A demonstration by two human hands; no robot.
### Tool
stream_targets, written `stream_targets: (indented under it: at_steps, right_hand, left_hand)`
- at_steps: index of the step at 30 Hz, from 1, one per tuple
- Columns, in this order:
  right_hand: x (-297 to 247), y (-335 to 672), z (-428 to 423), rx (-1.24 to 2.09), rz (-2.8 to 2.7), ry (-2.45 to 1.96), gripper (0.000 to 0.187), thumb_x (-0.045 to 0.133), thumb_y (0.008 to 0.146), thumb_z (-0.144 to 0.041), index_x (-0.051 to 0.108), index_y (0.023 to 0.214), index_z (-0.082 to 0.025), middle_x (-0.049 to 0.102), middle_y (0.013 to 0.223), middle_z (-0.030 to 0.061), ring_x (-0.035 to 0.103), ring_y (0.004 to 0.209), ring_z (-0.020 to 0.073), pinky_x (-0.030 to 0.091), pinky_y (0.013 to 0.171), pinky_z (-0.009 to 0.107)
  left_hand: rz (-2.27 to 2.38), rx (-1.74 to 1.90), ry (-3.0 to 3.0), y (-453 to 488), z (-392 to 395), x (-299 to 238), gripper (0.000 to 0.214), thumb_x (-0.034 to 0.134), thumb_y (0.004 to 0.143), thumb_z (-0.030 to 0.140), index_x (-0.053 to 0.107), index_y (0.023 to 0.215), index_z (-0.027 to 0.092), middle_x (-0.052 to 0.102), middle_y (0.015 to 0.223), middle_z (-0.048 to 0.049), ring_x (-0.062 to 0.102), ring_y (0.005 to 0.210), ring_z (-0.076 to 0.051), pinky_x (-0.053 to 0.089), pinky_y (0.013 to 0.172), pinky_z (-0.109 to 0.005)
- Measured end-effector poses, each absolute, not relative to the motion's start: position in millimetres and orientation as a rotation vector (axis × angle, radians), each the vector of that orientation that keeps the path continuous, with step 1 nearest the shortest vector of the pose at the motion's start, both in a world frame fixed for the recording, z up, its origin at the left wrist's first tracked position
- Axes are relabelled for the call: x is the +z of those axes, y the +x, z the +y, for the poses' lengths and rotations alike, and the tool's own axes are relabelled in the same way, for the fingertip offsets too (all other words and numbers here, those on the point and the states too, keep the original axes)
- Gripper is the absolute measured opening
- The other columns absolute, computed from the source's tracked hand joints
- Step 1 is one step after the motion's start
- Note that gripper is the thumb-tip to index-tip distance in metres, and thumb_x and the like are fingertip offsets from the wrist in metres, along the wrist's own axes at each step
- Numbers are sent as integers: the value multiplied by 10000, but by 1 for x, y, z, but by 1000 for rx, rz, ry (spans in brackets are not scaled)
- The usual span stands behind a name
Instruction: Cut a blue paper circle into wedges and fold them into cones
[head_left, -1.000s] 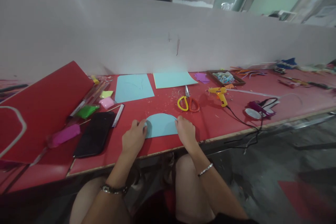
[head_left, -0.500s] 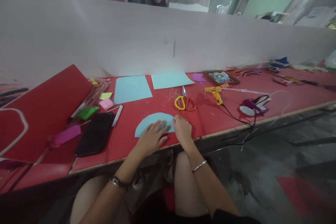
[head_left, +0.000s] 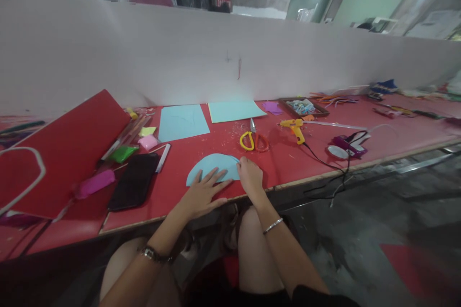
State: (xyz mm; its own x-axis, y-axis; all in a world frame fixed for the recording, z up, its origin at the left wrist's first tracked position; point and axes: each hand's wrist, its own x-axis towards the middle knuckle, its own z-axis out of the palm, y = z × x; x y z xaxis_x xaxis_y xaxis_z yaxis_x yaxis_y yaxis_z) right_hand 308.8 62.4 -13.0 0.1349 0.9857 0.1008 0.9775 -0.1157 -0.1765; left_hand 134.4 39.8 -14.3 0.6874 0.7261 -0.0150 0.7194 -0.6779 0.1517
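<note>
A light blue half-circle of paper (head_left: 212, 163) lies on the red table near its front edge, its straight side toward me. My left hand (head_left: 205, 193) rests flat on its lower left part, fingers spread. At the paper's right corner my right hand (head_left: 250, 175) is closed, with thumb and fingers pinching the paper's edge. A slightly parted upper edge shows beside those fingers, as of a folded sheet. Just beyond the paper lie scissors (head_left: 254, 139) with one yellow and one red handle.
Behind are two light blue sheets (head_left: 183, 123) (head_left: 236, 111). To the right lie a yellow glue gun (head_left: 296, 129) with its cord and a small tray (head_left: 304, 107). A black phone (head_left: 134, 182), a white marker (head_left: 163, 158) and a red bag (head_left: 68, 153) sit left. A white partition (head_left: 180, 53) stands behind.
My left hand has slid left and toward me along the paper, its fingers spreading wider. My right hand stays at the right corner.
</note>
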Motion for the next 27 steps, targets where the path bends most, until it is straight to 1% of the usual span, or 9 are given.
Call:
stream_targets:
  at_steps: [5,11,16,19,21,23,25,27]
  right_hand:
    - [-16,309,64,54,-1932,-2220,177,418,917,-271,543,993,-171,669,941,86,642,889,186,445,646,248]
    - [-17,309,63,51,-1934,-2216,180,417,919,-264,545,992,-162,670,922,93,642,894,192,449,647,254]
    - [-12,311,64,36,-1954,-2201,201,408,917,-247,555,1006,-144,662,908,102,634,862,208,456,642,278]
    - [-6,306,59,-22,-1962,-2166,230,399,913,-222,543,1067,-130,624,1013,135,577,971,233,455,703,308]
    - [-3,297,50,-92,-2029,-2048,269,405,908,-215,518,1141,-145,573,1123,147,505,1068,240,427,808,342]
    - [-3,283,37,-144,-2229,-1752,301,400,911,-224,508,1189,-184,560,1150,127,483,1067,227,382,888,367]
    - [-7,268,25,-85,-2461,-1429,286,398,916,-266,538,1159,-213,582,1105,89,499,1007,209,388,870,351]
    - [-12,259,18,-51,-2534,-1290,298,411,912,-322,549,1141,-191,587,1086,84,497,989,209,401,837,343]
  left_hand:
    - [1221,100,2726,132,37,-14,553,286,868,562,276,1378,347,293,1474,-24,213,1367,-256,110,1069,-582]
    - [1349,80,2664,96,26,-14,510,285,891,509,269,1378,359,315,1464,5,243,1359,-185,145,1102,-464]
    - [1490,102,2647,61,14,-15,507,297,893,493,290,1376,336,348,1444,1,296,1338,-179,167,1100,-459]
    - [1531,87,2625,55,12,-14,501,288,896,487,324,1366,316,362,1435,-7,309,1332,-185,184,1094,-466]
    - [1523,101,2633,55,12,-15,506,301,891,493,330,1364,316,369,1432,-12,310,1331,-187,190,1092,-464]
    - [1506,128,2647,55,13,-18,509,312,887,493,326,1366,321,371,1431,-15,307,1333,-187,197,1090,-460]
    - [1504,138,2651,55,15,-20,505,308,889,484,326,1367,320,371,1430,-20,308,1332,-188,197,1090,-457]
    - [1507,133,2653,53,17,-20,497,309,888,480,347,1358,321,380,1424,-24,323,1325,-193,198,1088,-458]
